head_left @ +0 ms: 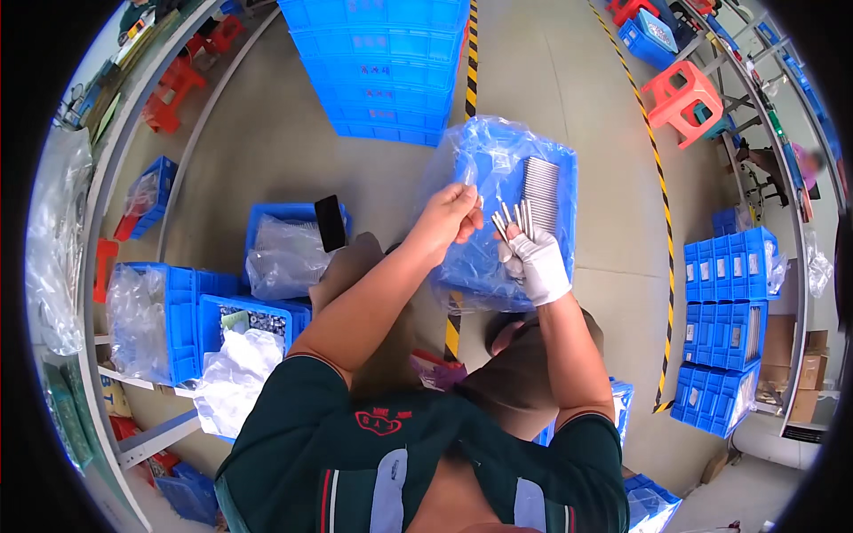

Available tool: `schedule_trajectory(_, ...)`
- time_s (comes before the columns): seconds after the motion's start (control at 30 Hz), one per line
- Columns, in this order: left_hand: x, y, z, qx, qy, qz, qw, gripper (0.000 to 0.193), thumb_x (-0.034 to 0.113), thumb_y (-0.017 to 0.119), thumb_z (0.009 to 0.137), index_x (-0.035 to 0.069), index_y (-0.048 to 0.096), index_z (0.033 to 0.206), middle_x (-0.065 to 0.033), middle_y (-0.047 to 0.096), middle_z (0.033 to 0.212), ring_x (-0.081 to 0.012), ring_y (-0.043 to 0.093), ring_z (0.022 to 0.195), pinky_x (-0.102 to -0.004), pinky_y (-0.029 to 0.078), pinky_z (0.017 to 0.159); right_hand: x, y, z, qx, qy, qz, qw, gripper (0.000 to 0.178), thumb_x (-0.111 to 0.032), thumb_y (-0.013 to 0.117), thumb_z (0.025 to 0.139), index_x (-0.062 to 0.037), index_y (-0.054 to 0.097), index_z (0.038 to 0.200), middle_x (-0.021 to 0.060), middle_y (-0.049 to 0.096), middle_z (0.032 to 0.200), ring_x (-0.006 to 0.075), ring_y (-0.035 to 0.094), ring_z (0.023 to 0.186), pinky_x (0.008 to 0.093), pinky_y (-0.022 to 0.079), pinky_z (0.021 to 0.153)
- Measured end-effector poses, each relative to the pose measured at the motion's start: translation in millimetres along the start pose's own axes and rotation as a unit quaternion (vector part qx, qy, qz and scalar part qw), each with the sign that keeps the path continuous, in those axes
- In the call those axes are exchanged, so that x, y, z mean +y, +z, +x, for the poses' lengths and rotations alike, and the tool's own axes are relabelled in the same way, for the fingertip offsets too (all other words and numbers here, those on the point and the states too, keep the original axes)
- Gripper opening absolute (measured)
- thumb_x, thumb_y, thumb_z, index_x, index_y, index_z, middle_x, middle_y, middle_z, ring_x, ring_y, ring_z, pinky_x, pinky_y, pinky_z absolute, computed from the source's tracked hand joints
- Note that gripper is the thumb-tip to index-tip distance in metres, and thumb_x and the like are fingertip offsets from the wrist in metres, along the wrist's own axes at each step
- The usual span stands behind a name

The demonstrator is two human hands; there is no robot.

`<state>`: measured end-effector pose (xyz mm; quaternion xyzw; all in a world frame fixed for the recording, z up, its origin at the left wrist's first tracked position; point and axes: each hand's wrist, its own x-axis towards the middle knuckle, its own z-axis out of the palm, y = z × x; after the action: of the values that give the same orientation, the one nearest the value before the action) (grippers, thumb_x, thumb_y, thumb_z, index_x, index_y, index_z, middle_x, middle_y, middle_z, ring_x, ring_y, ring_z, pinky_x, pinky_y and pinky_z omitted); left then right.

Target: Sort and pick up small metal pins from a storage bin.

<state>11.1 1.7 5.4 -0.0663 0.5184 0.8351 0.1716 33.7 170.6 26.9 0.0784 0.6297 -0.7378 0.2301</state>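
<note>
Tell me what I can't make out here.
Head view: how many metal rods the right hand holds; they overlap, and its glove covers part.
Head view: whether the left hand pinches anything, hidden by its fingers.
Head view: top of the blue crate stack, cut off by the upper edge.

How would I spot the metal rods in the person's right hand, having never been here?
Start with the tall stack of blue crates at the top; below it and to the right sits a plastic-lined blue bin. Over that bin, the white-gloved right hand holds the slim metal rods. They splay loosely, unlike the neat row of rods lying in the bin.
</note>
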Motion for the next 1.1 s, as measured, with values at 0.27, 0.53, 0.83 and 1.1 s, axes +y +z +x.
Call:
schedule_trajectory(0.27,-6.0,3.9,-1.6,-0.081,-0.028,-0.122,0.989,0.017,0.024,0.051,0.086,0.008,0.050,0.082,-0.0016,0.050,0.066,-0.0087,0.041,0.052,-0.0232,0.034,0.050,1.8,4.5,3.1,0.091,-0.117,-0.171,0.974,0.015,-0.014,0.054,0.083,-0.0035,0.055,0.073,-0.0005,0.051,0.055,0.0044,0.040,0.047,0.0201,0.032,0.043)
schedule_trajectory(0.53,-11.2,1.3,-4.0,-0.092,-0.011,-0.123,0.988,0.017,0.022,0.054,0.085,0.006,0.052,0.079,-0.0019,0.051,0.066,-0.0083,0.043,0.054,-0.0233,0.037,0.052,0.9,8.5,1.4,0.121,-0.153,-0.214,0.957,0.013,-0.013,0.056,0.081,-0.0020,0.055,0.074,0.0004,0.050,0.054,0.0063,0.042,0.050,0.0221,0.035,0.046)
schedule_trajectory(0.83,-4.7,4.1,-5.9,-0.045,0.032,0.041,0.998,0.018,0.021,0.059,0.081,0.003,0.059,0.081,-0.0023,0.056,0.068,-0.0071,0.048,0.058,-0.0210,0.038,0.053,1.7,4.2,3.9,0.147,-0.206,-0.270,0.929,0.012,-0.013,0.058,0.079,-0.0016,0.056,0.079,0.0035,0.050,0.054,0.0086,0.044,0.049,0.0247,0.037,0.047)
schedule_trajectory(1.1,-7.8,1.8,-2.1,-0.018,0.087,0.056,0.994,0.017,0.019,0.060,0.080,0.002,0.062,0.081,0.0010,0.055,0.070,-0.0048,0.042,0.060,-0.0194,0.034,0.055,6.0,1.8,5.5,0.134,-0.229,-0.347,0.900,0.012,-0.014,0.060,0.077,-0.0023,0.055,0.076,0.0125,0.050,0.054,0.0216,0.048,0.046,0.0311,0.038,0.046)
